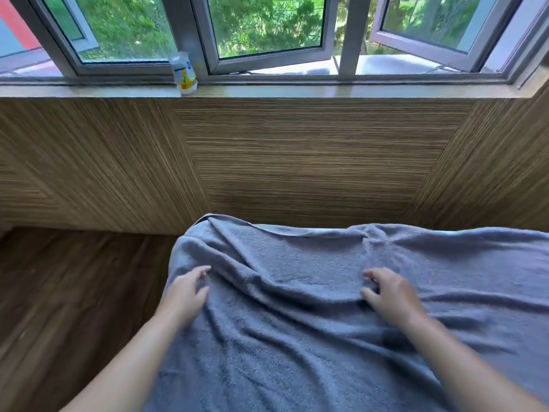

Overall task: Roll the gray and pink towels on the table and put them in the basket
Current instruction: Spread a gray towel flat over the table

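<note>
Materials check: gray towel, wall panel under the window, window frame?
gray towel: terry cloth, likely cotton; matte, fuzzy looped nap, soft creases.
wall panel: wood-look laminate or veneer, cannot tell which; fine straight grain lines, low sheen.
window frame: probably painted or anodized aluminium; smooth gray profiles, slight gloss.

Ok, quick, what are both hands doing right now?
Left hand: open, fingers resting on the gray towel near its left edge.
Right hand: fingers curled on a towel fold; whether it pinches it cannot be told.
</note>
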Motion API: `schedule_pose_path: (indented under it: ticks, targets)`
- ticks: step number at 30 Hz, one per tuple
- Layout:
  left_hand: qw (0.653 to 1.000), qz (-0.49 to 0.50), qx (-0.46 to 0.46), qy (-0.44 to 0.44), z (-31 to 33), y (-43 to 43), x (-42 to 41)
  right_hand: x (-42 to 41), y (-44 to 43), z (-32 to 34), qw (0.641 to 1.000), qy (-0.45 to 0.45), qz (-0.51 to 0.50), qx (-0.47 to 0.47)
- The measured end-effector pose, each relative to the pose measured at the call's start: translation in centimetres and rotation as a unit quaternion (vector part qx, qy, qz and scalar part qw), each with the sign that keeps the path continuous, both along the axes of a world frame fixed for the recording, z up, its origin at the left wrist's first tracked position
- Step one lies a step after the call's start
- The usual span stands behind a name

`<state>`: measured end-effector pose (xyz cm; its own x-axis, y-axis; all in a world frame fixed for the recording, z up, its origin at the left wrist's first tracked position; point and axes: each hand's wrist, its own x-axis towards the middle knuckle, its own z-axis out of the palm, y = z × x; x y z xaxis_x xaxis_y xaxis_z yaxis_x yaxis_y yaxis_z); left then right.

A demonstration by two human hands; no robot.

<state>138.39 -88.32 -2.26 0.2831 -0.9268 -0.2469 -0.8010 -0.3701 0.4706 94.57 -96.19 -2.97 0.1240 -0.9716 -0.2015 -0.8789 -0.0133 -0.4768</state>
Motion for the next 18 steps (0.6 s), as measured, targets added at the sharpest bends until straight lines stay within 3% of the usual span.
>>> schedule_pose_path:
  ticks: [3,8,14,18]
  targets:
    - [0.999,-0.031,-0.009,-0.005,-1.6,5.5,-1.2,1.4,4.4,-0.6,0.996,0.018,0.065,-0.067]
    - [0.993,-0.043,-0.007,-0.112,-3.9,13.5,-0.9,4.3,12.3,-2.7,0.976,0.007,0.153,-0.158]
    - [0.982,-0.061,-0.014,-0.179,-6.2,20.4,0.1,8.5,22.1,-4.2,0.960,0.008,0.196,-0.198]
    - [0.984,-0.056,-0.014,-0.168,-7.1,24.4,-0.4,10.4,27.7,-5.8,0.963,0.087,0.183,-0.176]
